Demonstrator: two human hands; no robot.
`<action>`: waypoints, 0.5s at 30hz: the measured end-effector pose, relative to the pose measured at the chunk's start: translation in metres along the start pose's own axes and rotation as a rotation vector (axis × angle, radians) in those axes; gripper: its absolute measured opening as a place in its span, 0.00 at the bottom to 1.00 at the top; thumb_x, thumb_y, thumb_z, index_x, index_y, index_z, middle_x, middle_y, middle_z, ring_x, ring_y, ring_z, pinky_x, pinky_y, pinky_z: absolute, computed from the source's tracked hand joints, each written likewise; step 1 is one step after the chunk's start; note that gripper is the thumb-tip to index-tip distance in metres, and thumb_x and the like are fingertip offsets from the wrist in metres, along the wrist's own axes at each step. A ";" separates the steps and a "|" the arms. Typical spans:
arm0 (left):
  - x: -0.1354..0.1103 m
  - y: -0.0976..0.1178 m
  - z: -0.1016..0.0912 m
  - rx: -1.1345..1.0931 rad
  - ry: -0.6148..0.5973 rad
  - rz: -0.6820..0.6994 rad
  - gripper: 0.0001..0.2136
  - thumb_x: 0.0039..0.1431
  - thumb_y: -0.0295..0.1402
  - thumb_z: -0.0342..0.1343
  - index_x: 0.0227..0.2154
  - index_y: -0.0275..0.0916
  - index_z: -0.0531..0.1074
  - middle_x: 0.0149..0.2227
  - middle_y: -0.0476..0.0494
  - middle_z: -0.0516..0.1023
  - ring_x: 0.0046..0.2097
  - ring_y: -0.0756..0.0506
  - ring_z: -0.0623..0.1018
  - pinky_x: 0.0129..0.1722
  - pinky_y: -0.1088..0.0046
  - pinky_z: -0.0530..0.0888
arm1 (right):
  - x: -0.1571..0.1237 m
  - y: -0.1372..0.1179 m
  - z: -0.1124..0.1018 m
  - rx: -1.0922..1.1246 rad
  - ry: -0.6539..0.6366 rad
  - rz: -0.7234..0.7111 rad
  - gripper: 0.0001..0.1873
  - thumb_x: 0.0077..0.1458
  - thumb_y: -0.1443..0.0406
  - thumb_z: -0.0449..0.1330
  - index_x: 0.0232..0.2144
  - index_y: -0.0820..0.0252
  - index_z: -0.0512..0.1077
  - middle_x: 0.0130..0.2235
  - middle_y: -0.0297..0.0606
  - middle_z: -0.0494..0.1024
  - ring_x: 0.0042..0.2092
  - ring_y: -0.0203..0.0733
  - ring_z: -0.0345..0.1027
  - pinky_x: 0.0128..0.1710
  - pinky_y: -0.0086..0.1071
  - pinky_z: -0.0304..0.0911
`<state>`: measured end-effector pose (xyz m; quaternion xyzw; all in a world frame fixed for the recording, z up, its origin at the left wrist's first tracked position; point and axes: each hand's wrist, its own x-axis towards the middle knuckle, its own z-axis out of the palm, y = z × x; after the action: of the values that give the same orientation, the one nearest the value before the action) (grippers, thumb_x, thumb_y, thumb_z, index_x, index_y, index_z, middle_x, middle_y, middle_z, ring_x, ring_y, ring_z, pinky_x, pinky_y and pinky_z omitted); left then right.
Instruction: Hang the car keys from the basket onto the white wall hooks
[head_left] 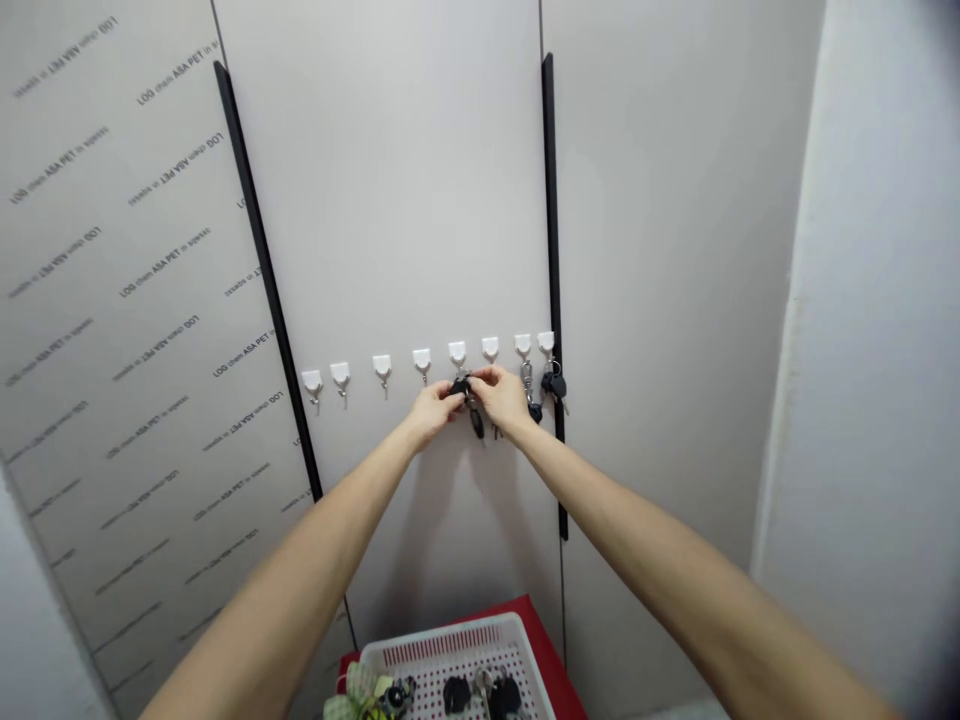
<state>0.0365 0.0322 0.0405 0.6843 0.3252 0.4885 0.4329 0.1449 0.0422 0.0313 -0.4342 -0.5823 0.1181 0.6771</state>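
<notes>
My left hand (433, 412) and my right hand (499, 397) meet at a row of white adhesive wall hooks, and both pinch a black key fob (459, 387). A dark key (477, 422) hangs below the fob, just under the fingers of my right hand. The hook behind it (457, 352) is partly hidden by my fingers, so I cannot tell if the ring is on it. To the right, a metal clip with a dark fob (528, 392) hangs from one hook (523, 345), and a black-headed key (553, 384) hangs from the last hook (546, 342).
Below my arms, a white perforated plastic basket (442, 640) sits on a red surface (525, 622), holding black keys (480, 695) and a green-and-yellow keychain (367, 695). Pale wall panels with black vertical strips (553, 290) stand behind the hooks.
</notes>
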 end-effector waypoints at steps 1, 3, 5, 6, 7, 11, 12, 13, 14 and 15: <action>0.002 0.004 0.000 0.005 0.031 0.014 0.00 0.40 0.25 0.48 0.19 0.33 0.62 0.17 0.53 0.64 0.21 0.57 0.64 0.21 0.82 0.59 | 0.004 -0.007 -0.001 -0.069 0.008 -0.031 0.07 0.36 0.66 0.51 0.23 0.64 0.65 0.24 0.35 0.70 0.27 0.32 0.63 0.30 0.27 0.59; 0.008 0.016 -0.001 -0.004 0.084 0.039 0.01 0.40 0.24 0.47 0.19 0.33 0.62 0.15 0.54 0.62 0.18 0.57 0.63 0.19 0.82 0.58 | 0.015 -0.025 -0.003 -0.200 -0.006 -0.084 0.07 0.38 0.67 0.51 0.23 0.64 0.66 0.24 0.35 0.70 0.28 0.32 0.63 0.31 0.27 0.58; 0.015 0.032 -0.004 -0.029 0.118 0.072 0.02 0.40 0.24 0.47 0.18 0.33 0.62 0.13 0.54 0.61 0.17 0.57 0.62 0.18 0.82 0.58 | 0.026 -0.046 -0.002 -0.308 -0.043 -0.140 0.08 0.39 0.67 0.50 0.23 0.64 0.68 0.24 0.36 0.71 0.28 0.33 0.63 0.31 0.27 0.57; 0.018 0.040 -0.008 -0.041 0.134 0.094 0.02 0.40 0.24 0.47 0.18 0.33 0.62 0.13 0.54 0.61 0.16 0.58 0.61 0.18 0.82 0.58 | 0.030 -0.056 -0.001 -0.342 -0.063 -0.171 0.08 0.39 0.68 0.50 0.23 0.64 0.68 0.25 0.36 0.71 0.28 0.33 0.63 0.31 0.27 0.57; 0.019 0.048 -0.011 -0.047 0.148 0.116 0.01 0.40 0.24 0.48 0.18 0.33 0.62 0.13 0.54 0.61 0.16 0.58 0.61 0.18 0.82 0.57 | 0.032 -0.065 -0.001 -0.359 -0.088 -0.202 0.08 0.39 0.68 0.50 0.23 0.64 0.68 0.25 0.36 0.71 0.28 0.33 0.63 0.31 0.27 0.57; 0.002 0.057 -0.025 0.045 0.120 0.174 0.01 0.39 0.25 0.48 0.17 0.33 0.63 0.13 0.54 0.61 0.16 0.57 0.60 0.19 0.81 0.57 | 0.020 -0.073 -0.011 -0.298 -0.189 -0.292 0.10 0.42 0.66 0.48 0.27 0.61 0.68 0.28 0.34 0.71 0.30 0.31 0.63 0.32 0.26 0.57; -0.009 0.051 -0.026 0.106 0.098 0.174 0.01 0.39 0.25 0.48 0.17 0.33 0.63 0.13 0.54 0.60 0.17 0.57 0.60 0.19 0.81 0.57 | 0.012 -0.066 -0.017 -0.283 -0.163 -0.299 0.11 0.42 0.65 0.48 0.29 0.60 0.67 0.30 0.34 0.71 0.30 0.31 0.63 0.33 0.26 0.57; -0.022 0.041 -0.026 0.185 0.070 0.164 0.02 0.38 0.24 0.48 0.16 0.33 0.64 0.13 0.54 0.60 0.17 0.57 0.59 0.19 0.81 0.57 | 0.003 -0.056 -0.024 -0.282 -0.103 -0.289 0.12 0.43 0.63 0.48 0.31 0.60 0.66 0.32 0.35 0.70 0.31 0.32 0.63 0.33 0.27 0.56; -0.036 0.027 -0.024 0.250 0.048 0.143 0.02 0.38 0.24 0.48 0.16 0.33 0.64 0.13 0.54 0.61 0.17 0.57 0.60 0.20 0.81 0.57 | -0.006 -0.043 -0.031 -0.295 -0.013 -0.259 0.14 0.42 0.62 0.48 0.32 0.60 0.65 0.34 0.36 0.70 0.32 0.32 0.62 0.34 0.28 0.56; -0.052 0.010 -0.021 0.300 0.007 0.106 0.03 0.39 0.25 0.47 0.17 0.33 0.65 0.14 0.54 0.62 0.18 0.56 0.60 0.21 0.80 0.58 | -0.014 -0.028 -0.037 -0.326 0.074 -0.203 0.16 0.41 0.61 0.49 0.34 0.61 0.64 0.35 0.38 0.69 0.32 0.34 0.62 0.34 0.30 0.57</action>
<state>0.0002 -0.0109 0.0325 0.7558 0.3596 0.4588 0.2982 0.1636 -0.0003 0.0440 -0.4811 -0.6091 -0.0628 0.6273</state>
